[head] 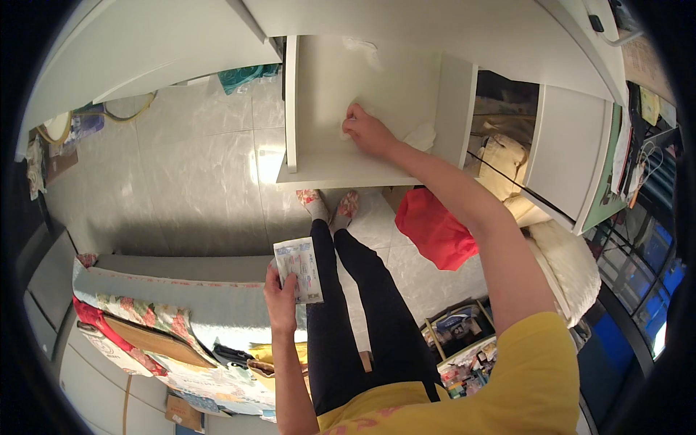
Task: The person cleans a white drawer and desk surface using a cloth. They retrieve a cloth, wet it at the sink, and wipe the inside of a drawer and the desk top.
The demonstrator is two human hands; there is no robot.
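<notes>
My right hand (365, 130) is closed on a small white wipe or tissue (346, 132), low over the bottom of an open white drawer (380, 166). Another crumpled white wipe (422, 137) lies in the drawer under my right wrist, and a thin white piece (361, 45) lies near its far end. Away from the drawer, my left hand (283, 291) holds a flat white printed packet (299, 266) upright beside my left thigh, thumb on its face. What the packet contains cannot be seen.
A red cloth or bag (435, 228) hangs below the drawer's right corner. A bed (179, 293) with folded fabrics stands at lower left. At lower right is a box of small items (473, 367). Cream cushions (500, 163) sit right of the drawer, over grey floor tiles (196, 163).
</notes>
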